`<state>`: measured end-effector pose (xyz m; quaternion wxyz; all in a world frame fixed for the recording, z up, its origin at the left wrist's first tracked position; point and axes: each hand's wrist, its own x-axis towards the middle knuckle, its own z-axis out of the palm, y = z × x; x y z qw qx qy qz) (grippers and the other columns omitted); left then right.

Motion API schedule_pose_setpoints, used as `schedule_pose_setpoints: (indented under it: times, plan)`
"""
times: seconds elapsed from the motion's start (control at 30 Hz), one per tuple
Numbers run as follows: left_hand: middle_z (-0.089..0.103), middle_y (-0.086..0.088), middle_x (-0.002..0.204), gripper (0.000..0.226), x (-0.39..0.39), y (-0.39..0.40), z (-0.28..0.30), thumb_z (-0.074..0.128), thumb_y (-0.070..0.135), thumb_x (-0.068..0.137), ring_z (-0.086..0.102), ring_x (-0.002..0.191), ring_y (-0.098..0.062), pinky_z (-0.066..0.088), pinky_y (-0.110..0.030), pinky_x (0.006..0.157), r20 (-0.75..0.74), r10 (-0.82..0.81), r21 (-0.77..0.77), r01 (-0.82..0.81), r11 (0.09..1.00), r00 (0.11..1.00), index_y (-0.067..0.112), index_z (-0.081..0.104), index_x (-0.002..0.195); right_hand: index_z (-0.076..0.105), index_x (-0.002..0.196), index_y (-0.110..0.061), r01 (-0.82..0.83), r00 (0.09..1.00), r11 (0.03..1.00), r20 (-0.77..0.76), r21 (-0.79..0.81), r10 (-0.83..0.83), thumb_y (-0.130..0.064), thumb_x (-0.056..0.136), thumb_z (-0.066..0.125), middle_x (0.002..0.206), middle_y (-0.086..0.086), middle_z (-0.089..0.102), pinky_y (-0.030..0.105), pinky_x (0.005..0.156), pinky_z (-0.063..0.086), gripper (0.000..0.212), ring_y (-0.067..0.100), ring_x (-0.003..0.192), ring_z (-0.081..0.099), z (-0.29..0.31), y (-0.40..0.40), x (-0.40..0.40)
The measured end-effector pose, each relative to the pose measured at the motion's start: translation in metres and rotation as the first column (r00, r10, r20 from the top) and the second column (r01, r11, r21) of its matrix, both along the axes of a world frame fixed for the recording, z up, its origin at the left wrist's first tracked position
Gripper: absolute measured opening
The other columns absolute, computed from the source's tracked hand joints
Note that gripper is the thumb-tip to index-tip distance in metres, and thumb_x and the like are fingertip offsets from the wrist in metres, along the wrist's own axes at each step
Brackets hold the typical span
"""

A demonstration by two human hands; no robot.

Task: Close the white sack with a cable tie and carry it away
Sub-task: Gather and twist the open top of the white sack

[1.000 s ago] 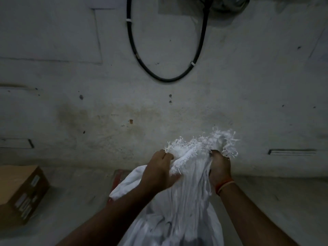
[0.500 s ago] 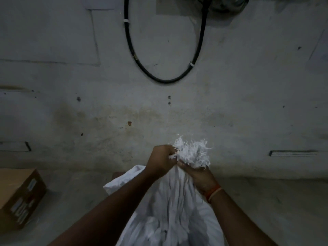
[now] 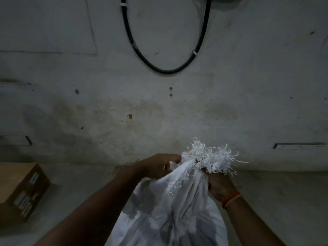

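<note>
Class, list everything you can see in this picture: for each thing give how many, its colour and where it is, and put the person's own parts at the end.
white sack: one, white, bottom centre, its mouth gathered between the two hands
frayed edge: one bunch, white threads, sticking up above the gathered neck
cardboard box: one, brown with pale labels, on the floor at the lower left
black cable: one loop, black, hanging on the wall at top centre
cable clips: two, white, on the loop
wall: one, grey and stained, fills the background
cable tie: none that I can see
wristband: one, orange, on the right wrist
left hand: one, gripping the sack neck from the left
right hand: one, clutching the neck below the frayed edge
</note>
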<state>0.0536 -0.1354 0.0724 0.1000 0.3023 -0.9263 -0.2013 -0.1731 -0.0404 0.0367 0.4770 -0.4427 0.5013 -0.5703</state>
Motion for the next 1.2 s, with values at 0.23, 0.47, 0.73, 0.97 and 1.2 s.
schedule_pose_setpoints:
  times: [0.23,0.47,0.73,0.97,1.2]
  plan:
    - [0.072,0.002,0.089,0.009,0.001,-0.005,0.002,0.068,0.025,0.088,0.057,0.073,-0.005,0.045,-0.02,0.069,-0.349,0.171,-0.242,-0.264,0.933,0.922,0.019,0.074,0.091,0.057,0.127,0.003,0.123,0.992,0.989,-0.01,0.082,-0.123,-0.005,0.102,0.046,0.138,0.018,0.055,0.019,0.092,0.054,0.029,0.034,0.124,0.055,-0.011,-0.009,-0.017]
    - [0.069,-0.004,0.084,0.012,0.003,0.008,0.004,0.049,0.024,0.102,0.065,0.074,-0.019,0.047,-0.03,0.065,-0.505,0.389,0.054,-0.422,0.905,0.77,0.015,0.055,0.098,0.059,0.124,0.002,0.194,0.98,0.964,0.01,0.182,-0.2,-0.013,0.099,0.054,0.128,0.018,0.063,0.021,0.083,0.052,0.029,0.025,0.105,0.062,-0.009,-0.019,-0.007]
    - [0.067,0.003,0.087,0.015,-0.005,0.037,-0.013,0.049,0.029,0.091,0.063,0.078,-0.018,0.053,-0.037,0.074,-0.497,0.191,-0.179,-0.316,0.932,0.846,0.022,0.061,0.096,0.064,0.118,-0.005,0.309,0.951,0.946,0.059,-0.096,-0.304,-0.001,0.091,0.063,0.114,0.003,0.069,0.021,0.096,0.05,0.027,-0.001,0.102,0.067,0.022,-0.028,0.025]
    - [0.065,0.004,0.092,0.049,-0.026,0.057,-0.026,0.048,0.065,0.079,0.062,0.084,-0.02,0.049,-0.035,0.075,-0.315,0.492,-0.365,-0.583,0.726,0.811,0.024,0.065,0.097,0.061,0.127,-0.006,0.276,0.96,0.961,0.064,-0.03,-0.273,-0.02,0.088,0.072,0.126,0.009,0.068,0.036,0.101,0.049,0.043,0.022,0.118,0.064,0.026,-0.033,0.026]
    - [0.048,0.008,0.051,0.039,0.008,0.001,0.008,0.074,0.042,0.083,0.043,0.048,-0.002,0.033,-0.025,0.05,-0.494,0.543,0.178,-0.533,0.827,0.679,0.006,0.07,0.068,0.07,0.119,-0.011,0.225,0.952,0.973,0.202,0.049,-0.231,-0.026,0.084,0.074,0.121,0.005,0.072,0.047,0.109,0.044,0.038,0.025,0.116,0.065,0.022,-0.027,0.006]
